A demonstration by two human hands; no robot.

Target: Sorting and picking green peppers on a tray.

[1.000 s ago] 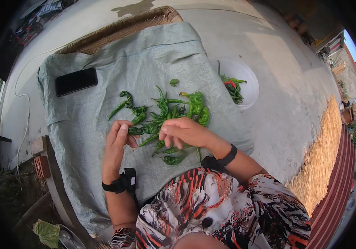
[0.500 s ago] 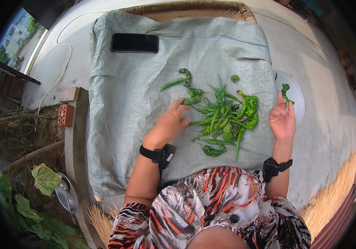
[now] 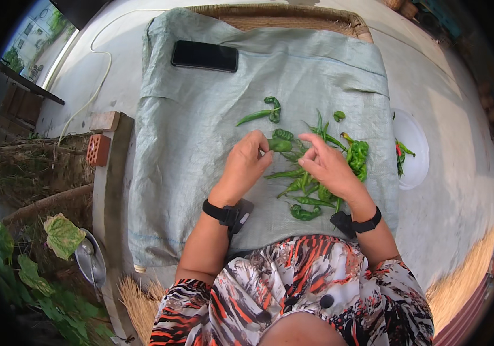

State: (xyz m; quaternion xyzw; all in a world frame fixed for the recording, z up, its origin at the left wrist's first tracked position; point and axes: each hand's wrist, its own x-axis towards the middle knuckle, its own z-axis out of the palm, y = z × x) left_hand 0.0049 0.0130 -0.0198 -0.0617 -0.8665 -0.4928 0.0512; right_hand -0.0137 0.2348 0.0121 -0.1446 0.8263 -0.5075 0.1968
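My left hand (image 3: pixel 246 162) is closed, thumb and forefinger pinching the left end of a green chili pepper (image 3: pixel 280 145) at the pile's left edge. Just across from it, my right hand (image 3: pixel 333 167) hovers over the pile with thumb and forefinger apart, nothing visible between them. It hides part of the heaped green peppers (image 3: pixel 311 202). Behind the pinched pepper lies a curled one (image 3: pixel 283 134). Two more peppers (image 3: pixel 263 113) rest together farther off on the grey-green woven sack (image 3: pixel 201 115). A short green piece (image 3: pixel 339 116) sits beyond the pile.
A black phone (image 3: pixel 205 56) lies at the sack's far left. Wickerwork (image 3: pixel 293 23) shows under the sack's far edge. At right stands a white basin (image 3: pixel 417 176) holding a few green and red peppers (image 3: pixel 402 153). Bricks (image 3: pixel 98 150) and a low ledge (image 3: pixel 114 190) border the left.
My right hand has come from the basin at right to the pile, and the pepper it held is gone from it. My left hand now pinches a pepper. The view has shifted slightly.
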